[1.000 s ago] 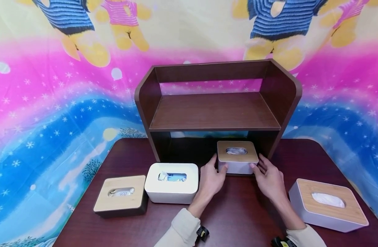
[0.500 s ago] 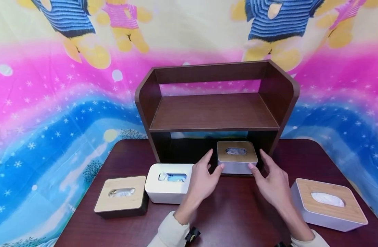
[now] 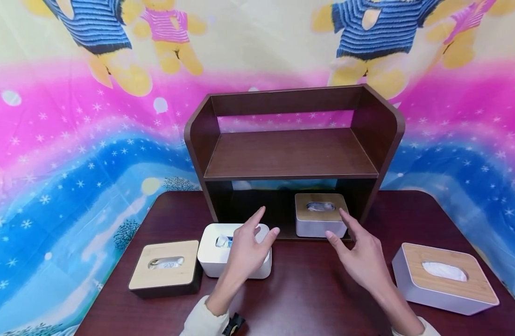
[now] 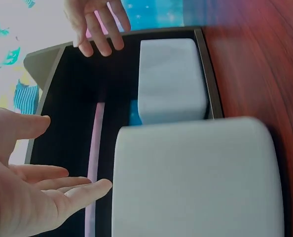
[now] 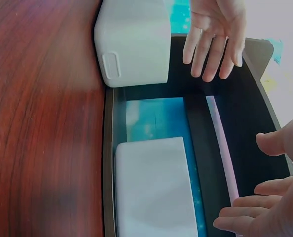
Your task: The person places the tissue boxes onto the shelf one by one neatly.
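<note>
A small tissue box with a wooden lid and pale sides [image 3: 320, 227] stands in the right part of the lower compartment of a dark brown desk shelf [image 3: 291, 151]. Just in front of that box, my right hand [image 3: 362, 256] hovers with its fingers extended, holding nothing. The right wrist view shows a gap between the right hand [image 5: 272, 197] and the box [image 5: 154, 192]. My left hand [image 3: 244, 252], fingers spread and also holding nothing, is above a white tissue box [image 3: 208, 252] and hides part of its top. Contact with that white box cannot be told.
A tissue box with a light wooden lid and dark base [image 3: 162, 275] sits at the table's left, close beside the white one. On the right lies a larger wooden-lidded tissue box with pale sides [image 3: 446, 291]. The reddish-brown table [image 3: 307, 294] meets a printed cloth backdrop [image 3: 72, 154].
Both hands have let go of the small wooden-lidded tissue box, which stays in the lower compartment. They have drawn back, and both have shifted left, the left hand over the white box.
</note>
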Demonstrator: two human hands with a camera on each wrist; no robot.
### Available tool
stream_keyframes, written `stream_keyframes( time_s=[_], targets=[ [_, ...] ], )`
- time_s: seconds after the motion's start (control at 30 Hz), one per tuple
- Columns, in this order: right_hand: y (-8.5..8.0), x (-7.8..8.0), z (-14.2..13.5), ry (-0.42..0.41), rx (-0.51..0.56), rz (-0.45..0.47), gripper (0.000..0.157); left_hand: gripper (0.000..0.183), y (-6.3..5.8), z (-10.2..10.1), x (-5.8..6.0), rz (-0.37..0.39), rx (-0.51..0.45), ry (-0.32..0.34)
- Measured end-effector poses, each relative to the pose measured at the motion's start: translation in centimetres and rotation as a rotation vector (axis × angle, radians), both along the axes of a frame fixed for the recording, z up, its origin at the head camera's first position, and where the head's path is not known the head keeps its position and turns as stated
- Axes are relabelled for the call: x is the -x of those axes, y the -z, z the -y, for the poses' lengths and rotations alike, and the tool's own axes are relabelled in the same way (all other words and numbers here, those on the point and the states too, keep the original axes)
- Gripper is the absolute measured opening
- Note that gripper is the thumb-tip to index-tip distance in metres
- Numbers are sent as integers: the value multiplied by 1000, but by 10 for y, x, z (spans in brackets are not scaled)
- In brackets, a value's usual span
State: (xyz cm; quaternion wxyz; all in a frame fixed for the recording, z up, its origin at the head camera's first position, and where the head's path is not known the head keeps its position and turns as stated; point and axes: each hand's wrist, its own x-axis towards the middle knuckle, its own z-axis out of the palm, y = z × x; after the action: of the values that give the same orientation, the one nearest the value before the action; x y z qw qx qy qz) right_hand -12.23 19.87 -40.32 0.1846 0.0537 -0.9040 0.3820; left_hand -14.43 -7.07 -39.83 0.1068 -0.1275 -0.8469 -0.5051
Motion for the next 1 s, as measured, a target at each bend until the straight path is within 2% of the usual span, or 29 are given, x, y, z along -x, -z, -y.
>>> stream_keyframes(
  time_s=[0.27,0.43,0.63,0.77,0.9,1.0],
  targets=[
    [3,-2,6,-42,3,31,71,66,3,30,-2,-25,58,-40],
    [7,-2,10,-66,-3,34,70,66,5,52,-2,-16,117,-88],
    [12,-1,25,-95,-19,18,68,68,7,81,-2,-15,182,-155],
    [16,-1,39,-123,-15,39,69,72,7,100,-1,-10,219,-173],
    [21,1,54,-151,3,79,72,79,9,116,0,19,242,-168],
    [24,3,68,-177,29,129,75,87,10,129,1,73,247,-160]
  ],
)
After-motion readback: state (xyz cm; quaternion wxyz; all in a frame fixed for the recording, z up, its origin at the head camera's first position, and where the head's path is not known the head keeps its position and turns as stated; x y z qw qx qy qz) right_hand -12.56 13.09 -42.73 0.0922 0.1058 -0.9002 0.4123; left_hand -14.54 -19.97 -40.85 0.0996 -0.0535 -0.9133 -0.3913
